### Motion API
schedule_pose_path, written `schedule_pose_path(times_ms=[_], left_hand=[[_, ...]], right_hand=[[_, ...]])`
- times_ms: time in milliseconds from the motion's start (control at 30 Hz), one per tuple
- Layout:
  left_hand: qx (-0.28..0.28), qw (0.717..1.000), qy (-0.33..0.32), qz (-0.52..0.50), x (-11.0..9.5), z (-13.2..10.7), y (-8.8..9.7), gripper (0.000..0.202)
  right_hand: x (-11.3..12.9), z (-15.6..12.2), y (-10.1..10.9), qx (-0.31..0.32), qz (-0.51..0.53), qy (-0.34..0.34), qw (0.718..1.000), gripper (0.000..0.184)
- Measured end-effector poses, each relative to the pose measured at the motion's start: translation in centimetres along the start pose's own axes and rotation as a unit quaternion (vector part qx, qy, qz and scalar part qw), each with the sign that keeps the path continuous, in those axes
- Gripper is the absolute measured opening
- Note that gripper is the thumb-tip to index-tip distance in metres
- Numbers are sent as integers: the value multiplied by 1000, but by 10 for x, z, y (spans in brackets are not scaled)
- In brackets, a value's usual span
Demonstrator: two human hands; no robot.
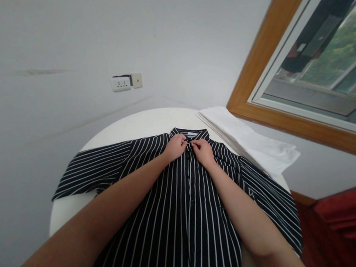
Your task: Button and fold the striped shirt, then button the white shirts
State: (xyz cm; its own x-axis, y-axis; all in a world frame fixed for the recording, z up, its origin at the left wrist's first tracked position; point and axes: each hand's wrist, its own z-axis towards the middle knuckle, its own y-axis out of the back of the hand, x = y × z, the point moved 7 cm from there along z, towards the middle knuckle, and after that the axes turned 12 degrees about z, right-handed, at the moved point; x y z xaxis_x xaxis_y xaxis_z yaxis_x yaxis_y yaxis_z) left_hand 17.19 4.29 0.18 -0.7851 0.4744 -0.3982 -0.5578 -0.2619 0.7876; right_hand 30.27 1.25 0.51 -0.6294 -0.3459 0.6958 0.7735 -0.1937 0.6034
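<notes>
A black shirt with thin white stripes [171, 215] lies face up on a round white table [141, 124], sleeves spread to both sides, collar pointing away from me. My left hand [175, 146] pinches the shirt's front edge just below the collar. My right hand [201, 150] pinches the opposite edge right beside it. Both hands meet at the top button of the placket, fingers closed on the fabric. A row of dark buttons runs down the middle toward me.
A folded white cloth [251, 141] lies on the table's right side, partly under the shirt's sleeve. A grey wall with a socket plate [120, 83] stands behind. A wood-framed window [290, 117] is at the right, a red-brown floor below it.
</notes>
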Motion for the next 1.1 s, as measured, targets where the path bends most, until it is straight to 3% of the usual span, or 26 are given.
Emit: schedule_pose_path(times_ms=[267, 533, 733, 1100], left_hand=[[-4, 1000, 9, -3, 0, 0, 4, 12], [-19, 998, -3, 53, 9, 4, 8, 29], [20, 993, -43, 107, 6, 3, 4, 29], [27, 982, -54, 178, 6, 6, 13, 15]], right_hand=[[-7, 1, 4, -29, 34, -21, 999, 26], [6, -5, -1, 16, -97, -17, 995, 28], [11, -7, -5, 37, -147, 2, 988, 30], [13, -7, -4, 39, -137, 13, 990, 30]])
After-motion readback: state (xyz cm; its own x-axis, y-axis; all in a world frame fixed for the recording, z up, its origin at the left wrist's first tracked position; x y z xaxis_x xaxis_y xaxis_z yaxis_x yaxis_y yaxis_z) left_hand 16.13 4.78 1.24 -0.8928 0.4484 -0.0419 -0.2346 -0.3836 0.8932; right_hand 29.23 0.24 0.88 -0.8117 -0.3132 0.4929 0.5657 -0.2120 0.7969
